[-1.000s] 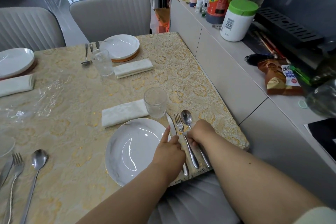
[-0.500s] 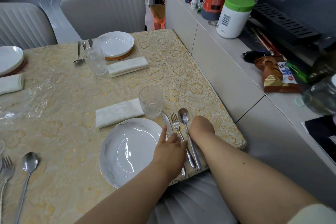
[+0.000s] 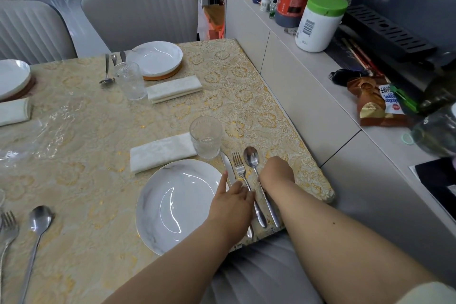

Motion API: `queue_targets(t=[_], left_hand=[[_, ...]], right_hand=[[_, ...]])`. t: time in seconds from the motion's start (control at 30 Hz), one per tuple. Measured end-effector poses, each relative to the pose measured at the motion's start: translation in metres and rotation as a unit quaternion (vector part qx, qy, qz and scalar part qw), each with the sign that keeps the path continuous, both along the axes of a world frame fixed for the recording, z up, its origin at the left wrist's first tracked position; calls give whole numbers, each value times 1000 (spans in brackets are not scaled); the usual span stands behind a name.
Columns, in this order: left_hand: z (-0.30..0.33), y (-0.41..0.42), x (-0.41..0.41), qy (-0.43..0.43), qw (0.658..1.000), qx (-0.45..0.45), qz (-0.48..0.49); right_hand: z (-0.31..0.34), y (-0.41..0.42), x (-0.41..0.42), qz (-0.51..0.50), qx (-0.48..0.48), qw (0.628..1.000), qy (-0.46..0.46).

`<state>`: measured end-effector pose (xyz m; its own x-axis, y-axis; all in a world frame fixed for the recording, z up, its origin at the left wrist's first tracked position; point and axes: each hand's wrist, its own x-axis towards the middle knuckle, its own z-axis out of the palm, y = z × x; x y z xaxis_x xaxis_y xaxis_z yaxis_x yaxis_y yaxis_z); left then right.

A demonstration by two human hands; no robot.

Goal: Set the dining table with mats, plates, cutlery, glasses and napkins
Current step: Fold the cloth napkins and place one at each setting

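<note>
A white marbled plate (image 3: pixel 177 202) lies at the table's near right corner. To its right, side by side, lie a knife (image 3: pixel 227 166), a fork (image 3: pixel 239 170) and a spoon (image 3: pixel 251 160). A ribbed glass (image 3: pixel 206 137) stands above the knife, with a folded white napkin (image 3: pixel 161 152) to its left. My left hand (image 3: pixel 232 202) rests flat over the knife handle, forefinger stretched along the plate's rim. My right hand (image 3: pixel 276 173) sits on the cloth just right of the spoon, fingers curled under and hidden.
Across the table is a second setting: plate on an orange mat (image 3: pixel 155 58), glass (image 3: pixel 129 80), napkin (image 3: pixel 174 89), cutlery (image 3: pixel 106 69). A third plate (image 3: pixel 12 76) and napkin (image 3: pixel 13 111) lie at left. A fork (image 3: pixel 7 229) and spoon (image 3: pixel 39 217) lie near left. A cluttered sideboard (image 3: pixel 308 96) borders the right edge.
My right hand has come off the fork and spoon handles and now rests just right of the spoon. My left hand has stayed over the knife handle.
</note>
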<state>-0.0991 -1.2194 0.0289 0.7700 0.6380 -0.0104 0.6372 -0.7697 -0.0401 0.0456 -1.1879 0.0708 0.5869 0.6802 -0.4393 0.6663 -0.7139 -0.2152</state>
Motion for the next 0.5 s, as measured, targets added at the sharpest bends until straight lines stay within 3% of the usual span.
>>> queue_targets(t=[0.1,0.2,0.3,0.37,0.5], left_hand=[[1,0,-2,-26,1000,8,-9],[18,10,-10,-130,990,58,1],[48,45,-31,-243,958,97,118],[64,73,-50,-270,931,82,230],[75,109,-78,-211,911,-47,352]], right_hand=[[4,-1,-2,10,-10,1000,-7],[16,8,-3,24,43,999,-22],[28,28,-8,57,194,975,90],[39,41,-16,95,234,951,177],[43,64,-37,199,222,929,220]])
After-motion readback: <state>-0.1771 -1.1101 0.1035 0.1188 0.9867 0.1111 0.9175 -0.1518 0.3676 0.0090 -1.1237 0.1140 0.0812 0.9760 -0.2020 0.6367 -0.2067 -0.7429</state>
